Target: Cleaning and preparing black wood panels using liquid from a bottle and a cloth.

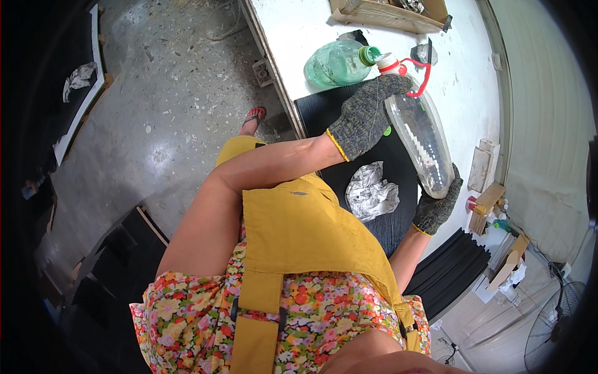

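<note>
Our left hand [364, 118] is closed around the clear bottle [425, 140] below its neck; our right hand [437, 207] cups its base, partly curled. Over the surface [471, 87], we should support both ends evenly, without squeezing.

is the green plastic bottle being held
No, the left hand and right hand hold the clear plastic bottle, while the green plastic bottle lies beside it.

Workshop by appearance, speckled grey floor [165, 87] at upper left, white counter [466, 87] at upper centre, open-topped box [383, 20] at top edge, black ribbed strips [445, 269] and caged fan [554, 318] at lower right.
</note>
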Available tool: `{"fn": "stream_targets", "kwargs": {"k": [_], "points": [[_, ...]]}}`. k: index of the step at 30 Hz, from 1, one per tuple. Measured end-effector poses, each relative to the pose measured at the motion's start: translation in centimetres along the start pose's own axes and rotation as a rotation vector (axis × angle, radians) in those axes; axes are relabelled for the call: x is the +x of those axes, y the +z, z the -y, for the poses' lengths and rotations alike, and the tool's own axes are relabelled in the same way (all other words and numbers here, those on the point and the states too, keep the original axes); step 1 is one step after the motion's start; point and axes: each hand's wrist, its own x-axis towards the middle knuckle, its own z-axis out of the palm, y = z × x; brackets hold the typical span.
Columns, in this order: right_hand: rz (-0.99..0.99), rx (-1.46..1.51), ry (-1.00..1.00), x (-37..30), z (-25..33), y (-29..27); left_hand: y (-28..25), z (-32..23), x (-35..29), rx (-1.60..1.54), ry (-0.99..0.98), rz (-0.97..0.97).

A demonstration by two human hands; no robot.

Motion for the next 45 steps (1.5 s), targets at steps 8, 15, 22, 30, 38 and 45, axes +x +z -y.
{"fn": "stream_targets", "kwargs": {"k": [8, 15, 22, 30, 38, 45], "points": [[-0.015, -0.015, 0.001, -0.2, 0.22, 0.48, 0.05, 0.19, -0.11, 0.012, 0.016, -0.001], [0.002, -0.032, -0.023, -0.09, 0.03, 0.15, -0.01, 0.16, 0.08, -0.032, -0.023, 0.02], [-0.009, -0.024, -0.004, -0.08, 0.26, 0.26, -0.03, -0.16, 0.03, -0.004, 0.009, -0.002], [-0.016, -0.032, -0.007, -0.01, 0.39, 0.31, 0.19, 0.41, -0.04, 0.037, 0.04, -0.006], [-0.008, -0.01, 0.006, 0.0, 0.35, 0.21, 0.0, 0.04, -0.1, 0.001, 0.032, 0.006], [-0.031, -0.013, 0.026, 0.22, 0.44, -0.04, 0.05, -0.02, 0.0, -0.014, -0.017, 0.016]]}}
